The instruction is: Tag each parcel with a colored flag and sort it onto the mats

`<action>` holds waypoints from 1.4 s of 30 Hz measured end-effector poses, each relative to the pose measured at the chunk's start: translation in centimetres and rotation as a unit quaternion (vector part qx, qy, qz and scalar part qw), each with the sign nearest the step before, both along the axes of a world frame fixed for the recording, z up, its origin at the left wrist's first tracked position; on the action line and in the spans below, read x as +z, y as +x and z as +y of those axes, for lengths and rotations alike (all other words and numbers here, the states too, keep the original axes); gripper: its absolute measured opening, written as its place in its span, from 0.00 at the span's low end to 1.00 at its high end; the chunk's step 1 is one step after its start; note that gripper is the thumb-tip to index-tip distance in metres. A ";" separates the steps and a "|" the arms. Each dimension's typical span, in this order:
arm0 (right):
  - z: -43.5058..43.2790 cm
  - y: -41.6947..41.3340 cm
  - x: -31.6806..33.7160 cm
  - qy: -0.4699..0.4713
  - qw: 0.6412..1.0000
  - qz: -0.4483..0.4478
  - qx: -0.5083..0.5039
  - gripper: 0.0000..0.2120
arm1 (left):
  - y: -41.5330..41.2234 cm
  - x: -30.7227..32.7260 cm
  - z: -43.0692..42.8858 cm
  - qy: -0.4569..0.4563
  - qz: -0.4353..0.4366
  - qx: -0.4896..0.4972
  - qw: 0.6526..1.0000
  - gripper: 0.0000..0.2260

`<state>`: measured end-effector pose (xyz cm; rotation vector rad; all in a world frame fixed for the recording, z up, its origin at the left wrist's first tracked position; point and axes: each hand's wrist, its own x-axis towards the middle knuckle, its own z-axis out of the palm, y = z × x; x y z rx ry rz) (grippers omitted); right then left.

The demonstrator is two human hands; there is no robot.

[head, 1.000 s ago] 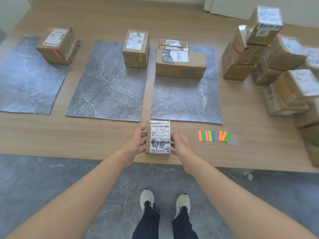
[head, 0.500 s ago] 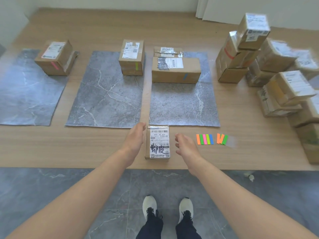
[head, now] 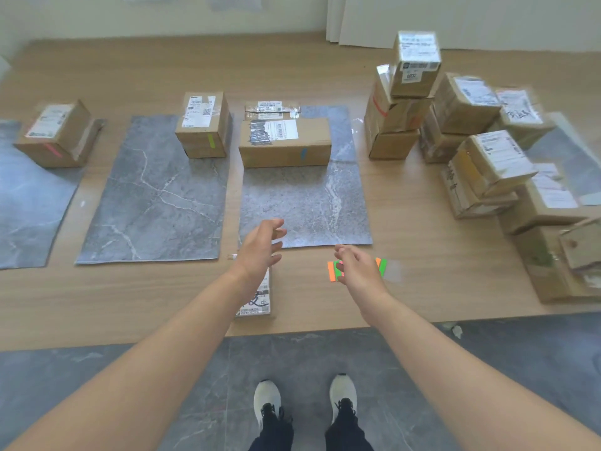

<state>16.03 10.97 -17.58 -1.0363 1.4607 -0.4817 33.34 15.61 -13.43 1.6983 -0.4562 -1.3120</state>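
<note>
Bare forearms (head: 162, 346); white shoes (head: 267, 398); seemingly black trousers (head: 273, 434)

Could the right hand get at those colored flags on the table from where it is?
Probably yes. The right hand hangs just above the flags, partly covering them, with its fingers loose and holding nothing, and nothing stands between them.

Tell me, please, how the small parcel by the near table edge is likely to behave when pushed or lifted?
The small parcel probably stays stiff, being a cardboard box. Lying flat and low on the table, it should slide rather than tip. Smaller than the sorted parcels, it is likely light.
</note>
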 end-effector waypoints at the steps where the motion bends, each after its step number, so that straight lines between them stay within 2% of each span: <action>1: -0.6 -0.7 -0.4 -0.006 1.000 0.002 0.006 0.11 | -0.7 -0.3 -0.5 0.002 0.000 -0.002 1.000 0.15; 10: -4.6 -5.3 -3.6 -0.051 0.989 0.039 0.132 0.22 | -6.9 -3.8 -3.1 0.041 0.023 0.012 0.999 0.17; 16: -5.7 -6.1 -6.3 -0.092 0.968 0.079 0.218 0.20 | -9.4 -6.6 -4.2 0.061 0.062 0.012 0.996 0.17; 19: -6.5 -6.0 -8.0 -0.155 0.944 0.122 0.264 0.19 | -9.8 -7.8 -4.7 0.073 0.071 0.012 0.995 0.17; 21: -7.0 -6.0 -9.3 -0.198 0.915 0.157 0.315 0.17 | -9.8 -8.6 -4.9 0.082 0.074 0.015 0.994 0.17; 23: -7.4 -5.7 -10.3 -0.214 0.892 0.183 0.354 0.15 | -9.7 -9.1 -4.8 0.087 0.075 0.016 0.993 0.17; 27: -7.9 -5.1 -11.1 -0.215 0.868 0.219 0.392 0.14 | -9.6 -10.0 -4.5 0.092 0.093 0.032 0.991 0.16; 35: -8.6 -4.5 -11.9 -0.198 0.882 0.221 0.365 0.15 | -9.2 -9.8 -4.5 0.103 0.105 0.028 0.989 0.17; 39: -9.2 -4.4 -11.8 -0.187 0.885 0.223 0.364 0.14 | -8.9 -9.9 -4.5 0.104 0.078 -0.002 0.992 0.10; 42: -9.4 -4.3 -11.5 -0.181 0.881 0.231 0.370 0.12 | -8.8 -10.0 -4.4 0.091 0.054 -0.024 0.994 0.10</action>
